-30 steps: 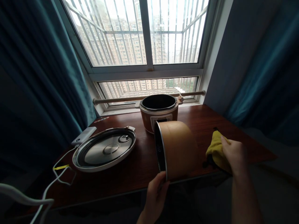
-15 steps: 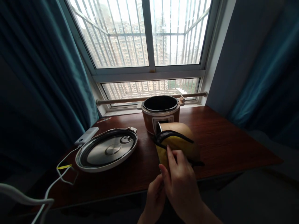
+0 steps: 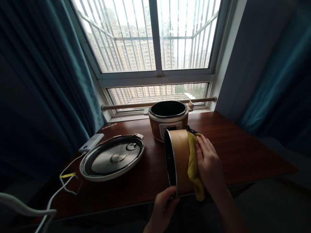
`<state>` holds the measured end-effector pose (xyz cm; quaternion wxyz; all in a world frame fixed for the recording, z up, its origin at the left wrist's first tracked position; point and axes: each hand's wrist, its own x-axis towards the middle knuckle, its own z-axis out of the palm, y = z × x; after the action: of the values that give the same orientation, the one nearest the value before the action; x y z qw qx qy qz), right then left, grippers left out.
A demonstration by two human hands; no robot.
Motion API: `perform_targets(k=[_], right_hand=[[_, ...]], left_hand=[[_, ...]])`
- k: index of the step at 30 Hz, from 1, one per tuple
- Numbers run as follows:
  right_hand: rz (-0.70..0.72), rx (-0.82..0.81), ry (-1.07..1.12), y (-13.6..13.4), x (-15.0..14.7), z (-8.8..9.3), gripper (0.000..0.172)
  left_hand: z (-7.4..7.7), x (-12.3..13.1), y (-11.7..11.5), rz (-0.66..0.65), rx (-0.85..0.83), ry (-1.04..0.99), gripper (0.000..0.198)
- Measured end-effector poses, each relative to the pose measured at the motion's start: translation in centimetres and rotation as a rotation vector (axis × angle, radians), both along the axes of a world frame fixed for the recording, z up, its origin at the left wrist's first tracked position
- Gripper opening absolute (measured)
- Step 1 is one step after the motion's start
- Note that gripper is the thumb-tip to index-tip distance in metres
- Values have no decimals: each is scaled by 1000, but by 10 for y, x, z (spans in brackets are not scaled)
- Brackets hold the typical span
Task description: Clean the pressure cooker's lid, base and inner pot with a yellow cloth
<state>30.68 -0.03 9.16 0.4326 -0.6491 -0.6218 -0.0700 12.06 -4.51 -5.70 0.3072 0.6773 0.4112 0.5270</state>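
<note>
A gold inner pot (image 3: 181,155) with a dark inside lies tipped on its side at the table's front, its mouth turned left. My left hand (image 3: 164,207) pinches the lower part of its rim. My right hand (image 3: 210,161) presses a yellow cloth (image 3: 193,161) with dark edging against the pot's outer wall near the base; the fingers lie over the cloth. Behind the pot stands the cooker body (image 3: 155,127), open at the top with a dark cavity. Left of the pot, the round cooker lid (image 3: 116,158) rests with its metal inner side up.
A white power bank (image 3: 91,143) with a white cable (image 3: 52,197) and a yellow tie (image 3: 68,175) is at the left. Beneath everything is a reddish-brown table (image 3: 240,149). A barred window (image 3: 157,77) is behind, with blue curtains (image 3: 60,64) at the sides.
The cloth has moved from the pot's near side to its outer wall by the base, with my right hand following right and up. My left hand now grips the rim, and more of the pot shows.
</note>
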Motion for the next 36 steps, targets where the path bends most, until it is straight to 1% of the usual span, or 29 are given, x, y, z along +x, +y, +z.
perform_targets(k=[2,3,5,7,9,10,13,15,18,20,22,24,26,27,28,30,31,33,36], right_hand=[[-33,-15,-1,0,-3,3,50],[-18,-15,-40,-3,-7,4,50],[62,1,-152,-11,-21,4,52],[143,28,-233,-20,-35,1,57],[175,61,-254,-24,-42,-4,58],[177,76,-245,-23,-42,-6,54],[146,110,-169,-13,-28,-12,44],[91,118,-72,-4,-15,-13,43],[51,97,87,4,1,-15,44],[54,87,133,3,5,-16,45],[60,97,127,-1,6,-20,45],[60,122,110,-6,6,-24,45],[62,144,95,-10,6,-27,45],[60,152,86,-12,6,-28,45],[57,156,76,-14,5,-29,45],[57,160,41,-18,1,-28,45],[66,164,9,-21,-3,-27,44],[129,173,-85,-27,-14,-22,43],[267,204,-205,-33,-28,-15,42]], left_hand=[[3,1,0,-3,16,28,27],[6,1,0,-21,11,50,26],[14,3,3,-95,-24,98,23],[23,4,7,-184,-68,111,26],[29,4,11,-248,-108,87,29],[30,3,13,-266,-122,75,30],[29,2,17,-259,-123,65,29],[24,2,18,-240,-87,80,27],[19,1,20,-278,-83,142,27],[20,0,20,-332,-113,202,29],[27,-1,18,-373,-116,264,35],[40,-1,14,-335,-88,302,49],[56,1,8,-219,-64,298,56],[65,3,5,-172,-61,286,53],[73,6,3,-153,-66,275,47],[87,12,1,-181,-68,256,38],[91,15,1,-198,-62,250,36],[93,18,2,-204,-46,249,34],[83,14,2,-181,-12,262,32]])
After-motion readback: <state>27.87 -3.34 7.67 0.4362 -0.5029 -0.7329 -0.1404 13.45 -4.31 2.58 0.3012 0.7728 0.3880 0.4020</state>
